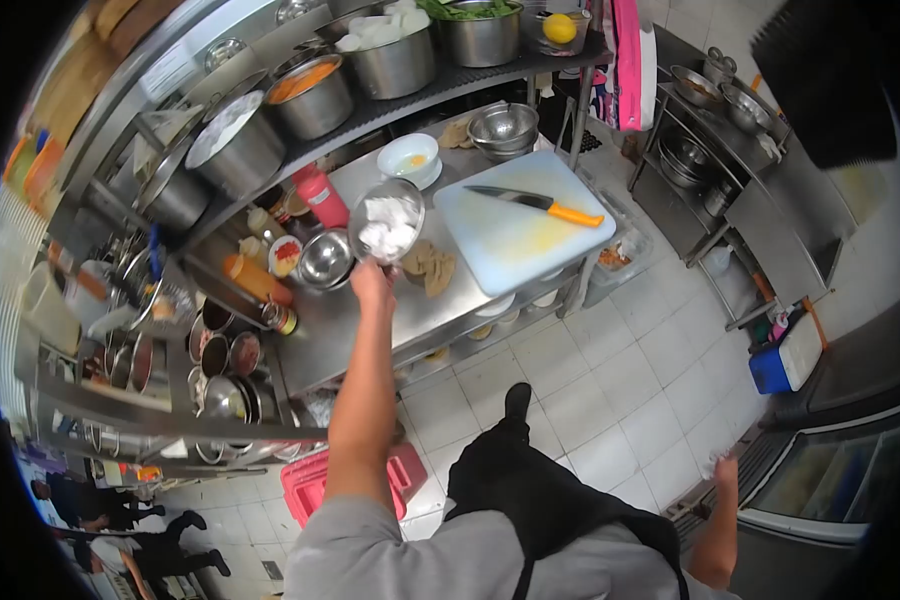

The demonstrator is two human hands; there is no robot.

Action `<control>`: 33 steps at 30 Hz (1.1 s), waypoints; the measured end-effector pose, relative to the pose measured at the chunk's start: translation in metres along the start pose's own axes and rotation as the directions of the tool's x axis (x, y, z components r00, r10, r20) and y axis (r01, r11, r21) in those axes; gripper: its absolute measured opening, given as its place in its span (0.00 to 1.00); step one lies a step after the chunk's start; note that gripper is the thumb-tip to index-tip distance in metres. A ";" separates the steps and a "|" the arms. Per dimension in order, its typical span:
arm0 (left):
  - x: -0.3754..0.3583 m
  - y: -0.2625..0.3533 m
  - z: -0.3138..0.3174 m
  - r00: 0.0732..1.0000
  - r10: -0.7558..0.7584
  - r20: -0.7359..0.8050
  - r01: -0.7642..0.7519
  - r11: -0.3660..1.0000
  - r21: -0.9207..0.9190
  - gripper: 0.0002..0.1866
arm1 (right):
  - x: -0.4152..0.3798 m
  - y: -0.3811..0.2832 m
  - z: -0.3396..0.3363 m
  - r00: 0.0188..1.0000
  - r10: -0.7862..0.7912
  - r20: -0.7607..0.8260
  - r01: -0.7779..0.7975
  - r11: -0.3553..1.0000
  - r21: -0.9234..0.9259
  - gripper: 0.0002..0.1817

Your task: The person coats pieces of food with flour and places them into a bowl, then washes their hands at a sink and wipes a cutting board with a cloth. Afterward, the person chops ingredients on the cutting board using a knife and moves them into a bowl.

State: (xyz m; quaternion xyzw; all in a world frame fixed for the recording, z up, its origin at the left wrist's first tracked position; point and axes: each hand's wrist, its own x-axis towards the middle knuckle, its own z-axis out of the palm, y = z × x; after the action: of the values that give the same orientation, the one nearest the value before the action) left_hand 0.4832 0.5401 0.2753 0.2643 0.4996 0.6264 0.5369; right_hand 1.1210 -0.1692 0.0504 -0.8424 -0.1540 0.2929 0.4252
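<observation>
Bowl (417, 208): held by the left hand (373, 281) over the counter (320, 348), beside the second bowl (326, 260); whether its base is touching anything cannot be told.
Left fingers: pinched on the near rim, presumably so that the white pieces (388, 226) are left untouched.
Right hand (726, 470): held out low, well apart from the counter; whether its fingers are spread or pressed together cannot be told.
Knife (548, 204): laid flat on the board (510, 252), its orange handle turned outward, perhaps for easy grasping.
Pots (310, 112): lined up on the shelf (370, 108), probably so that counter space is saved.
</observation>
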 end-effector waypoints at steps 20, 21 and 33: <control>0.407 -0.030 0.144 0.973 0.133 -0.189 -0.126 0.991 0.050 0.13 | -0.149 -0.094 -0.046 0.414 0.785 -0.462 -0.808 0.550 0.211 0.15; 0.409 -0.027 0.150 0.972 0.147 -0.181 -0.132 0.987 0.088 0.13 | -0.149 -0.093 -0.050 0.405 0.785 -0.468 -0.807 0.547 0.220 0.16; 0.188 -0.097 0.304 0.687 0.645 0.335 -0.690 0.433 0.580 0.12 | 0.040 -0.093 -0.145 0.549 0.666 -0.504 -0.469 0.745 0.474 0.15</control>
State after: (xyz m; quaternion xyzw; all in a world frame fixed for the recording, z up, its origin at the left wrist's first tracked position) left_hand 0.7329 0.8127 0.2581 0.6323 0.5255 0.5546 0.1284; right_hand 1.2422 -0.1847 0.1791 -0.8216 0.3301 0.1255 0.4475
